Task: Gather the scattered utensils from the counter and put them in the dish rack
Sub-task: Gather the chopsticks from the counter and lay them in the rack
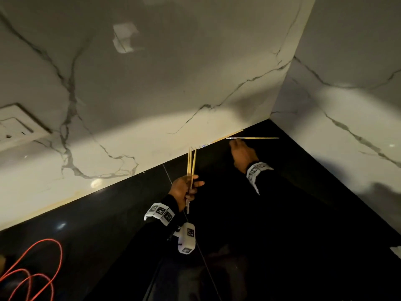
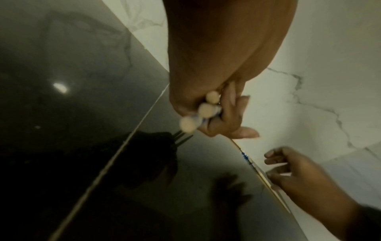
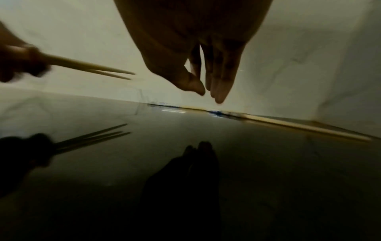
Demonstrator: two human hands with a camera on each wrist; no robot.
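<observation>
Loose chopstick (image 1: 223, 137) lies lengthwise along the far wall edge of the bench (image 1: 108, 213), just beyond the empty right hand (image 1: 243, 156), fingers extended; left hand (image 1: 184, 189) grips three chopsticks (image 1: 191, 164)

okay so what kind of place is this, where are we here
Most likely a home kitchen, at an inner corner of the worktop. A glossy black stone counter meets white grey-veined marble wall panels, and the left hand grips a bundle of pale wooden chopsticks.
</observation>
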